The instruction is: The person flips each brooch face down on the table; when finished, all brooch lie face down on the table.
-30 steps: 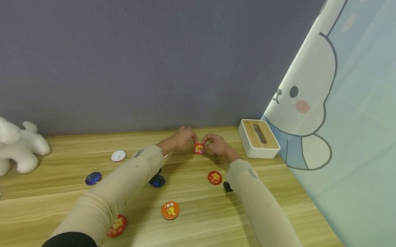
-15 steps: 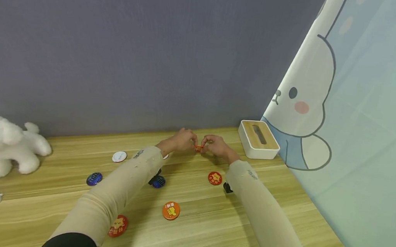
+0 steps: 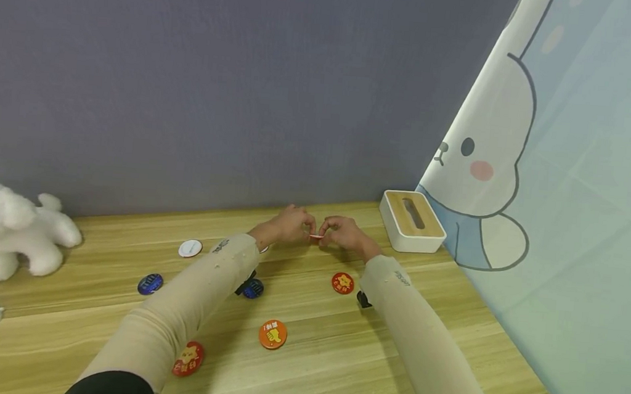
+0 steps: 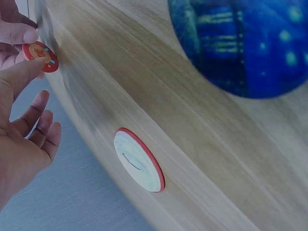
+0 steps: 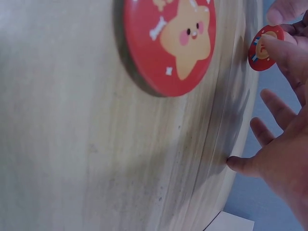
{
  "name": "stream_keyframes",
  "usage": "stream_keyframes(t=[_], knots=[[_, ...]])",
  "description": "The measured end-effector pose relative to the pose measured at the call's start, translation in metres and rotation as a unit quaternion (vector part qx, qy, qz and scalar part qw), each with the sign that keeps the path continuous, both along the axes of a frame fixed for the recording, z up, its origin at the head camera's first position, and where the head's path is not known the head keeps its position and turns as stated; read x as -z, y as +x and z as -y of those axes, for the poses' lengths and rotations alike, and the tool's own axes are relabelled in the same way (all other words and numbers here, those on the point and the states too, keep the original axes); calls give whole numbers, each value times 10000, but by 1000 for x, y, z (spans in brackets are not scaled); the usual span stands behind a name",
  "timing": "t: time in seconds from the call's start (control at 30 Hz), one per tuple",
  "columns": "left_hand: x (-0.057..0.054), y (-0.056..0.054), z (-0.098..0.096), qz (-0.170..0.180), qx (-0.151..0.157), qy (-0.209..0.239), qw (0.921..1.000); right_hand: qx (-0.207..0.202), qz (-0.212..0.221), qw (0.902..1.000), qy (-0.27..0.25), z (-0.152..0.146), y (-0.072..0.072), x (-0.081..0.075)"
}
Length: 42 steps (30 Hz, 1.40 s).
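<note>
Near the back of the table, my left hand (image 3: 292, 224) and right hand (image 3: 343, 232) pinch a small round red badge (image 3: 316, 236) from opposite sides. From the head it appears edge-on, as a thin pale strip. Both wrist views show its red face (image 4: 51, 63) with a yellow middle, thumbs and fingertips at its rim. The other fingers of each hand are spread. A red badge with a yellow star (image 3: 342, 283) lies beside the right wrist. By the left wrist are a blue badge (image 3: 254, 288) and a white-backed badge with a red rim (image 4: 139, 161).
Also lying on the table are an orange thumbs-up badge (image 3: 272, 334), a red badge (image 3: 188, 359) partly under the left sleeve, another blue badge (image 3: 150, 283) and a white disc (image 3: 190, 248). A tissue box (image 3: 413, 222) stands back right; a plush dog (image 3: 12, 229) sits left.
The badge between my hands has turned from showing its red and yellow face to the head camera to standing edge-on. Both hands remain in nearly the same spot.
</note>
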<state>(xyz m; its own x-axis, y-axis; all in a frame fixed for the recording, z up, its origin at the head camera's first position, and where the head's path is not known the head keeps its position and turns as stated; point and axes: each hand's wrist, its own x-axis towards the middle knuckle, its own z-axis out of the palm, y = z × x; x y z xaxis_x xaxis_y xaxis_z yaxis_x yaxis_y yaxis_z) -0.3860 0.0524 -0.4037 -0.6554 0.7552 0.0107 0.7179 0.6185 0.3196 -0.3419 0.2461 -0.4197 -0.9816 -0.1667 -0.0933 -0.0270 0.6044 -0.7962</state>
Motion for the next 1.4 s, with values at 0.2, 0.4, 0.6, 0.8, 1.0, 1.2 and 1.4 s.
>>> stream_keyframes(t=[0.2,0.4,0.6,0.8,1.0,1.2,1.4], knots=[[2,3,0,-37,30,-315,9995,-372,-142,9924,1162,1,0,1],[-2,5,2,59,-7,-861,9963,-735,-245,9697,2318,5,0,-2],[-3,6,10,-18,19,-942,9956,-762,-308,9708,2252,13,-3,-2],[0,6,17,99,-121,-920,9956,-661,-304,9788,1916,19,-5,1],[-3,7,24,63,-33,-919,9957,-625,-364,9821,1740,24,-8,2],[-30,6,38,495,-16,-499,9975,-530,-499,9886,1317,23,-12,-8],[-60,2,67,680,-252,-381,9966,-590,-561,9921,958,22,-18,-21]])
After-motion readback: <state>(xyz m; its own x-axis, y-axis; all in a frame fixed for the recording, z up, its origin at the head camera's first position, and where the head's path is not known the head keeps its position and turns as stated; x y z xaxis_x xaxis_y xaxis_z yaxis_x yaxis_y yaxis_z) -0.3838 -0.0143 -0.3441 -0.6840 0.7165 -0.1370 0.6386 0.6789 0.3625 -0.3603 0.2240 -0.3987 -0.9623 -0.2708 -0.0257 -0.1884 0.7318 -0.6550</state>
